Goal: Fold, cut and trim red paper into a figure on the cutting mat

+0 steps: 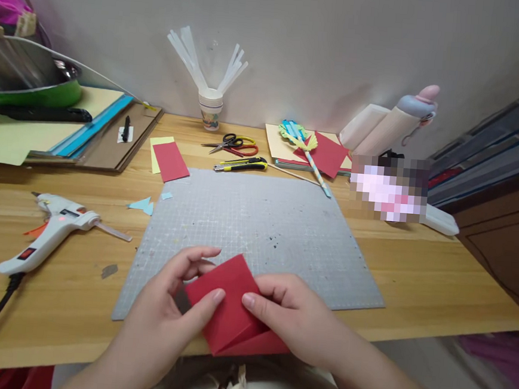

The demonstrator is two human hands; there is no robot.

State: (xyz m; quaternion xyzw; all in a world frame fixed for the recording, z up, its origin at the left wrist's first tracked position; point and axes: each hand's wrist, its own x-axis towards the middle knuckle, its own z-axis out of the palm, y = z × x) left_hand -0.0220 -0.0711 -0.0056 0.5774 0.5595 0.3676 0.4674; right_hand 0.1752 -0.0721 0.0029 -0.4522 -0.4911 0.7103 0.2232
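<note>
Folded red paper, two-hand hold, over cutting mat's near edge.
Paper spans both grips, nr table's front edge. R hand: thumb + fingers clamped on paper's R side, prob. to keep folds aligned. L hand: thumb on face, fingers curled behind; rear contact hidden, clamp can't be told. Glue gun lies twd table's L edge, nozzle outward, prob. for hand safety. Utility knife + scissors: beyond mat's far edge, prob. parked off work area.

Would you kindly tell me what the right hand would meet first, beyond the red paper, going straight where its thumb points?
Probably the left hand, whose thumb lies opposite across the red paper; depth is uncertain.
</note>
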